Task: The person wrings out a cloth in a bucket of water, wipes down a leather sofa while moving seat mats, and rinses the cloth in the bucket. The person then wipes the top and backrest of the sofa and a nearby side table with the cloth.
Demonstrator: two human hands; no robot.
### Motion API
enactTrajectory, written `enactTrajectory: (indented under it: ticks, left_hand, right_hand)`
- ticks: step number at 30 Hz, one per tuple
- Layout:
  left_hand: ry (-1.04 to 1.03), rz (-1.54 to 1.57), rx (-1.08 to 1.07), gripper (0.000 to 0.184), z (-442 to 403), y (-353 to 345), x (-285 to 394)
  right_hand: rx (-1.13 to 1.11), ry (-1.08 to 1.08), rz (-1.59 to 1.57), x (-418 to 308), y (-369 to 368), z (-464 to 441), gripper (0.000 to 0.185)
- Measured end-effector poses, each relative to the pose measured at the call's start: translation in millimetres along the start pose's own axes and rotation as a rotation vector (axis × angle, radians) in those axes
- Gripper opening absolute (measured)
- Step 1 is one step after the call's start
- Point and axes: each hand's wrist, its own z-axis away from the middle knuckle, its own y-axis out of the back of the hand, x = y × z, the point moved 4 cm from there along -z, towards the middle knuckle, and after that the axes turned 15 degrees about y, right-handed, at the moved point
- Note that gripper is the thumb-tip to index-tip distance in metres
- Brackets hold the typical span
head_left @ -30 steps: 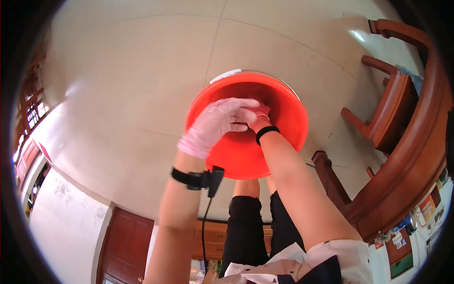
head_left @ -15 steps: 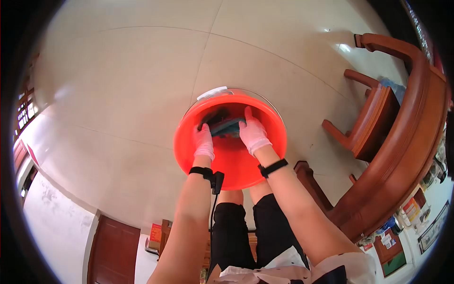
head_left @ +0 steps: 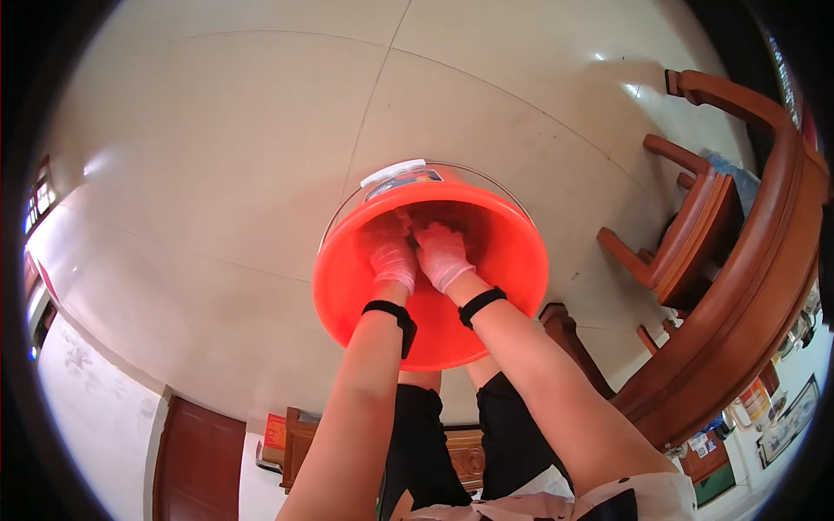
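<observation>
Head view, looking down: a red bucket (head_left: 519, 265) stands in front of the wearer's knees, its mouth facing them. Both hands, in thin pink gloves, reach inside, left hand (head_left: 393, 259) just beside right hand (head_left: 441, 253). Their fingers curl inward, partly hidden; whether they grip anything, I cannot tell. Wooden furniture (head_left: 738, 365) curves at the right.

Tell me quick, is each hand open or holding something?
Left hand: inside the red bucket; grip can't be told.
Right hand: also inside; grip can't be told.
</observation>
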Motion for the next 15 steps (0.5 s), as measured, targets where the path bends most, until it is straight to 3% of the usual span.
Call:
enactTrajectory:
  ticks: [1, 2, 4, 6, 7, 9, 11, 13, 14, 15]
  left_hand:
    - [-0.014, 0.294, -0.108, 0.069, 1, -3, 1]
    - [-0.158, -0.135, 0.179, 0.064, 12, -10, 2]
    - [-0.294, -0.565, 0.466, 0.060, 22, -11, 1]
    - [-0.275, -0.642, 0.257, 0.067, 3, -13, -18]
    - [-0.268, -0.667, 0.186, 0.069, 1, -13, -21]
    - [-0.154, -0.690, 0.344, 0.073, 21, 1, -6]
    - [-0.080, -0.776, 0.310, 0.072, 45, 2, 7]
    - [-0.036, -0.846, 0.276, 0.070, 53, -5, 13]
    - [-0.303, -0.793, 0.422, 0.063, 49, -5, 8]
    - [-0.436, -0.753, 0.494, 0.060, 52, -7, 6]
  right_hand:
    - [-0.074, -0.008, 0.075, 2, 4, 3, 0.035]
    - [-0.145, -0.016, 0.149, 3, 8, 4, 0.034]
    - [-0.162, -0.093, 0.169, 0, 5, -2, 0.032]
    - [-0.174, -0.166, 0.192, 11, -3, -9, 0.029]
    - [-0.144, -0.166, 0.082, 20, -6, -13, 0.029]
    - [-0.120, -0.154, -0.030, 20, -14, -12, 0.028]
    - [-0.082, 0.093, -0.312, 2, -4, 2, 0.030]
    - [-0.001, 0.147, -0.467, -27, 40, 47, 0.028]
    - [0.163, 0.261, -0.684, -33, 60, 72, 0.032]
    - [0.243, 0.255, -0.849, -40, 83, 94, 0.034]
